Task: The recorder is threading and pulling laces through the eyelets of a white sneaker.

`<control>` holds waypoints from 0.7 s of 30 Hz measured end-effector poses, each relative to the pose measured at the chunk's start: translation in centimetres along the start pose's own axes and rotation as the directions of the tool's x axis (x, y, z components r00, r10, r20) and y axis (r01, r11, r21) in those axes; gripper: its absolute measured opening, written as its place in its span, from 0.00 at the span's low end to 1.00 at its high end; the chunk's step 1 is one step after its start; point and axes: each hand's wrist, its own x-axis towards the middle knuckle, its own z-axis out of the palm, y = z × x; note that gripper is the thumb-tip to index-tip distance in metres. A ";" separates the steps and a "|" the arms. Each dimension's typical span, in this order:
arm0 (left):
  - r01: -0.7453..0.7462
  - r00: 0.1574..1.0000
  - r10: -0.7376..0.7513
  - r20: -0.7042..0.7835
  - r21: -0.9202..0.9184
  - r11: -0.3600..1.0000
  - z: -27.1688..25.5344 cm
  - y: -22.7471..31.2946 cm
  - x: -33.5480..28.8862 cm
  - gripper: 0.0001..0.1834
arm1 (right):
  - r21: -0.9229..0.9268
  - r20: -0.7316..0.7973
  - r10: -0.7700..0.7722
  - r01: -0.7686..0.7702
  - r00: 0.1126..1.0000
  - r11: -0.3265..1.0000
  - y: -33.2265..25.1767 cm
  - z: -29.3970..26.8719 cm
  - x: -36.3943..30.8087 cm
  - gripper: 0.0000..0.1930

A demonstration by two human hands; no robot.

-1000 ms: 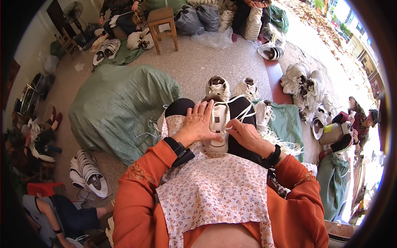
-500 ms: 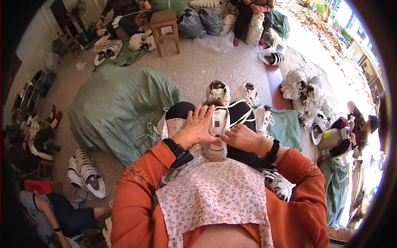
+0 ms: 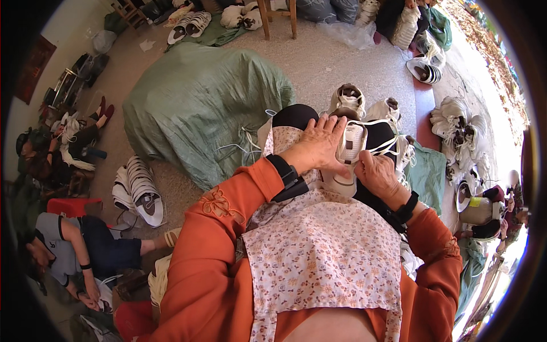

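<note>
Shoe point(image 3: 352, 142), left hand point(image 3: 320, 147) touching, right hand point(image 3: 379, 174) curled

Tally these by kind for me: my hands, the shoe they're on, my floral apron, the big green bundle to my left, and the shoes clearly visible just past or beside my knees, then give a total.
Left hand and right hand: 2
Shoe under them: 1
Floral apron: 1
Green bundle: 1
Clearly visible shoes near knees: 3
Total: 8

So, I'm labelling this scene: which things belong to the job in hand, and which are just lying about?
Job in hand:
- white shoe between left hand and right hand
- its pale lace

Apparently just lying about:
- pale scrap
- wooden stool
- clear plastic sheet
</note>
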 end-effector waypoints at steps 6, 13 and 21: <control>0.031 0.999 -0.031 0.044 0.009 0.999 -0.2 -0.2 -0.1 0.75 | 0.016 0.133 -0.037 0.035 0.990 0.999 -0.1 0.7 -1.4 0.07; 0.032 0.998 -0.034 0.059 0.034 0.999 -0.5 0.1 -0.3 0.76 | 0.097 0.250 0.151 -0.180 0.956 0.979 1.6 -3.4 -0.4 0.08; 0.051 0.998 -0.051 0.048 0.004 0.999 0.3 0.2 -0.1 0.80 | -0.111 0.363 0.004 0.039 0.932 0.993 2.3 -2.3 1.7 0.06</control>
